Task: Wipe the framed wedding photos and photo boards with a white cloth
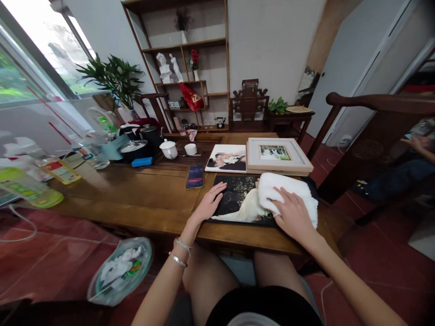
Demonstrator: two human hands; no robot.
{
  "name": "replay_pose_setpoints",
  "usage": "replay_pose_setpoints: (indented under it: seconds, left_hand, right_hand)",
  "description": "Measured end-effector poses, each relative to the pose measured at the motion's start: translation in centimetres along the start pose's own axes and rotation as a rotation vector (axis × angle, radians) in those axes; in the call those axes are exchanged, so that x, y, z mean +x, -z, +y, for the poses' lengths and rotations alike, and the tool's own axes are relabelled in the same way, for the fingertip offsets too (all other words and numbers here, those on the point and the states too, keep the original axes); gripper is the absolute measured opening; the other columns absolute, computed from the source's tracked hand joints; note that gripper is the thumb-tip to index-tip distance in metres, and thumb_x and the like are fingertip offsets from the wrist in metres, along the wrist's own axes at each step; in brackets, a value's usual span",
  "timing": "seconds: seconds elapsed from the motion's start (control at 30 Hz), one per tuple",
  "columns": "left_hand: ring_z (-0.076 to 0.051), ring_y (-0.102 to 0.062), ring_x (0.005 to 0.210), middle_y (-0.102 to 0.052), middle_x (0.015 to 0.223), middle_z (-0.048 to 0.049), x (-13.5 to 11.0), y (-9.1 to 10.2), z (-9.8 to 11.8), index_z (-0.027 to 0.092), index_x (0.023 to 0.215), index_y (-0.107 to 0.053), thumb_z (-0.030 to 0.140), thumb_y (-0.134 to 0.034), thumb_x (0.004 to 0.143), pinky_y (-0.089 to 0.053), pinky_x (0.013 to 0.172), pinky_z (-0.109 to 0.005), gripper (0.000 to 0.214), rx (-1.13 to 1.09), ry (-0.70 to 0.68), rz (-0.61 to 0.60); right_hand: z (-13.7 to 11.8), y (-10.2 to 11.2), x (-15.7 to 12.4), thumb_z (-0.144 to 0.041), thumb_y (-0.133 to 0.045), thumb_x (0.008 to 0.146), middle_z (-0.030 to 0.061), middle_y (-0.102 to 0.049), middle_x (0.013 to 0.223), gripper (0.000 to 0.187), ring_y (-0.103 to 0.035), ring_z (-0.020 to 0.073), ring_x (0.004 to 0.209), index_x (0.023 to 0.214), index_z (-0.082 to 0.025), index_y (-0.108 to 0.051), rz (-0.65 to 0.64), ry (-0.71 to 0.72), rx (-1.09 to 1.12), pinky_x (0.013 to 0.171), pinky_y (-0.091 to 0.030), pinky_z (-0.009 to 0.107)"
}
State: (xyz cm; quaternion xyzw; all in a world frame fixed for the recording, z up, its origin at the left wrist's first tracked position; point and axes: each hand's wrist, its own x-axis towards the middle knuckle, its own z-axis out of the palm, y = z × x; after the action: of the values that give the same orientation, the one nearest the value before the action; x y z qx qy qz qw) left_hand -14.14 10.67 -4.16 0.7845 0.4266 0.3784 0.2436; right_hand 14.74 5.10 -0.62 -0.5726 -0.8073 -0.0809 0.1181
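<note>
A dark photo panel [234,192] with a pale gown-like shape on it lies flat near the table's front edge. My left hand [211,201] rests on its left edge, fingers stretched out and holding nothing. On the panel's right part sits a folded white towel [287,185]. My right hand [292,213] grips the towel from above against the panel, with the fingers partly bent. The towel hides the panel's right side. Just behind lie a white-edged photo print [226,158] and a pale wooden picture frame [280,156], touching side by side.
A phone [195,175] lies left of the panel. Farther left are a white teapot [168,148], a cup [190,149], a blue sponge [142,162] and several bottles. A lined waste bin [122,267] stands on the floor. A wooden chair [356,136] is at right; another person sits beyond.
</note>
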Motion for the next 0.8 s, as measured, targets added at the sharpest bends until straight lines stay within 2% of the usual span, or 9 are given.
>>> replay_pose_setpoints:
  seconds: [0.1, 0.27, 0.37, 0.47, 0.57, 0.63, 0.73, 0.8]
  left_hand:
    - [-0.019, -0.037, 0.134, -0.049, 0.139, -0.0073, 0.0, 0.0, -0.1, 0.020, 0.127, -0.055, 0.035, -0.038, 0.095, -0.024, 0.115, -0.041, 0.039, -0.018, 0.002, -0.001]
    - [-0.020, -0.037, 0.134, -0.047, 0.140, -0.0079, 0.0, 0.1, -0.5, 0.020, 0.126, -0.056, 0.039, -0.036, 0.096, -0.024, 0.115, -0.041, 0.041, -0.035, 0.019, 0.001]
    - [-0.021, -0.038, 0.134, -0.048, 0.140, -0.0089, 0.0, 0.2, -0.6, 0.019, 0.126, -0.056, 0.038, -0.037, 0.096, -0.027, 0.114, -0.041, 0.040, -0.033, 0.024, -0.019]
    - [-0.021, -0.036, 0.135, -0.046, 0.141, -0.0083, 0.0, 0.2, -0.6, 0.020, 0.129, -0.054, 0.036, -0.038, 0.096, -0.025, 0.115, -0.042, 0.040, -0.001, 0.009, -0.031]
    - [-0.020, -0.035, 0.135, -0.045, 0.142, -0.0070, 0.0, 0.1, -0.7, 0.022, 0.131, -0.051, 0.035, -0.039, 0.095, -0.022, 0.116, -0.042, 0.040, 0.024, -0.003, -0.021]
    - [-0.020, -0.034, 0.136, -0.044, 0.143, -0.0067, 0.0, 0.0, -0.7, 0.022, 0.132, -0.050, 0.035, -0.042, 0.095, -0.022, 0.116, -0.042, 0.040, 0.028, -0.005, -0.020]
    - [-0.020, -0.034, 0.136, -0.043, 0.143, -0.0066, 0.0, -0.1, -0.5, 0.023, 0.132, -0.050, 0.037, -0.046, 0.093, -0.023, 0.115, -0.042, 0.042, 0.030, -0.002, -0.021]
    - [-0.021, -0.034, 0.136, -0.044, 0.142, -0.0063, 0.0, 0.0, -0.3, 0.024, 0.132, -0.050, 0.039, -0.050, 0.091, -0.024, 0.115, -0.042, 0.043, 0.038, 0.009, -0.024]
  right_hand:
    - [-2.8, 0.1, 0.8, -0.017, -0.058, 0.074, 0.0150, -0.042, 0.144, 0.038, -0.034, 0.0377, 0.132, 0.111, -0.018, -0.068, -0.034, -0.022, -0.017, 0.104, -0.025, 0.055]
    - [-9.7, -0.6, 1.1, -0.030, -0.064, 0.075, 0.0133, -0.035, 0.149, 0.032, -0.026, 0.0397, 0.136, 0.106, -0.021, -0.070, -0.097, 0.170, 0.106, 0.107, -0.017, 0.059]
    - [-11.3, -1.2, 0.5, -0.030, -0.067, 0.072, 0.0126, -0.031, 0.151, 0.029, -0.022, 0.0414, 0.138, 0.099, -0.020, -0.072, -0.069, 0.222, 0.147, 0.108, -0.012, 0.060]
    - [-9.9, -1.2, -0.4, -0.027, -0.067, 0.072, 0.0108, -0.033, 0.150, 0.027, -0.023, 0.0366, 0.138, 0.098, -0.020, -0.072, -0.064, 0.222, 0.182, 0.111, -0.012, 0.055]
    - [-6.6, -0.4, -0.7, -0.022, -0.063, 0.073, 0.0107, -0.038, 0.147, 0.033, -0.028, 0.0328, 0.137, 0.105, -0.021, -0.070, -0.083, 0.154, 0.197, 0.111, -0.015, 0.051]
    - [-4.5, 0.4, -0.2, -0.018, -0.058, 0.076, 0.0117, -0.046, 0.141, 0.037, -0.034, 0.0311, 0.133, 0.111, -0.021, -0.067, -0.079, 0.127, 0.203, 0.108, -0.021, 0.049]
    - [-2.5, 1.3, 2.2, -0.019, -0.048, 0.084, 0.0127, -0.060, 0.123, 0.037, -0.050, 0.0278, 0.118, 0.119, -0.020, -0.062, -0.093, 0.162, 0.260, 0.096, -0.035, 0.042]
    - [-2.2, 1.7, 5.0, -0.026, -0.042, 0.090, 0.0135, -0.063, 0.117, 0.038, -0.055, 0.0274, 0.109, 0.124, -0.019, -0.058, -0.120, 0.173, 0.339, 0.090, -0.039, 0.038]
